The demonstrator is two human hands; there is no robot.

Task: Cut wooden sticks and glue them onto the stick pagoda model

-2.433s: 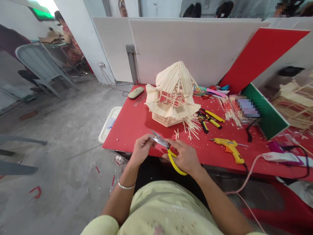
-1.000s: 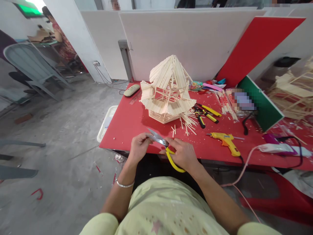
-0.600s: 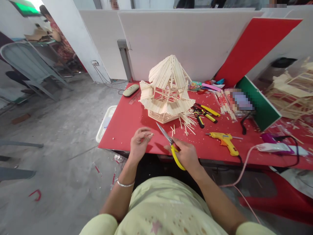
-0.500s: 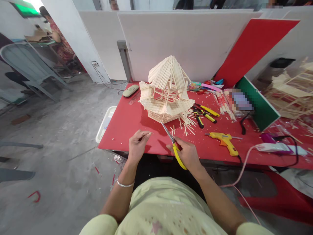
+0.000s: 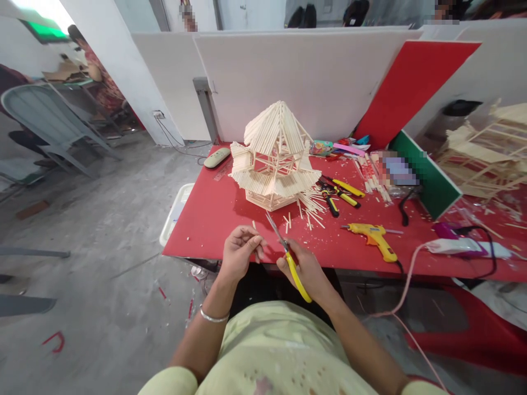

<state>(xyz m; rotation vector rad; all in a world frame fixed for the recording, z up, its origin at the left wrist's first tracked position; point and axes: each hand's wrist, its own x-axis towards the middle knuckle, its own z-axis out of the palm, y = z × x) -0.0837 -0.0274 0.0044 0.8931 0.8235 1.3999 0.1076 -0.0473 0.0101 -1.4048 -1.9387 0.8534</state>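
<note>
My right hand (image 5: 307, 271) grips a pair of scissors with yellow handles (image 5: 296, 277); the metal blades point forward and left, their tips slightly apart. To its left, my left hand (image 5: 242, 249) hovers at the table's front edge with fingers curled and thumb pressed in. Whatever those fingers pinch is too small or hidden to name. A short pale stick piece (image 5: 254, 225) shows just beyond the fingertips; whether it is held I cannot tell. Past both hands stands a tiered pavilion model (image 5: 274, 159) built of thin wooden sticks, untouched. Loose sticks (image 5: 310, 206) lie at its right base.
On the red table (image 5: 197, 230) lie pliers (image 5: 329, 200), a yellow cutter knife (image 5: 348, 188), a yellow glue gun (image 5: 374, 237) and a pale case (image 5: 217, 157). A green board (image 5: 432, 175) stands at right, before another stick model (image 5: 486, 153). White panels (image 5: 304, 82) line the back.
My left hand has come right and slightly down, and its fingers have turned inward. My right hand has lowered a little with the scissors. The whole view has shifted slightly.
</note>
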